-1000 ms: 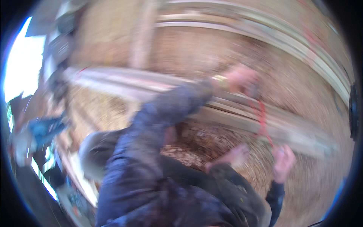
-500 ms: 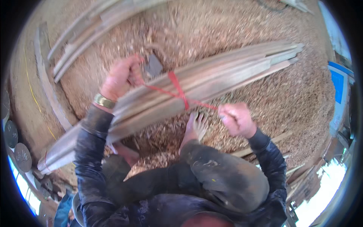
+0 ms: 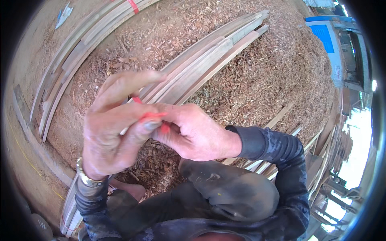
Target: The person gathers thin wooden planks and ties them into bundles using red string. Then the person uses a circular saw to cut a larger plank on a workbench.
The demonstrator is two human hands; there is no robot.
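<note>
Left hand: raised close to your face, thumb and bent fingers pinched shut on a red string; forefinger stretched out free above. Metal watch band at the wrist, dark sleeve below it.

Right hand: knuckle to knuckle with the left, curled closed on the same red string, of which a short bit shows at the finger ends. Both hands meet directly over the bundle of slats, so the string sits between your fingertips, above the middle of the bundle.

Handling, as a judgement: the string looks thin, flat and slippery, likely plastic strapping. Keep both pinches tight and pull evenly, so a knot, if that is what you are forming, seats without slack. Draw along the string, not across the board edges, which could fray it.

Knee: dark, dusty trouser cloth, folded under the hands; a bare foot just beside it on the ground.

Bundle of slats: long, thin wooden strips, grey-brown and rough-sawn, stacked flat, running from the near left corner of the ground out to the far right; ends uneven.

Ground: thick bed of wood chips and sawdust, coarse, reddish-brown, loose.

Second bundle: similar slats along the far left edge, bound with a red tie at its far end.

Blue panel: far right, flat, beside loose offcut slats.
</note>
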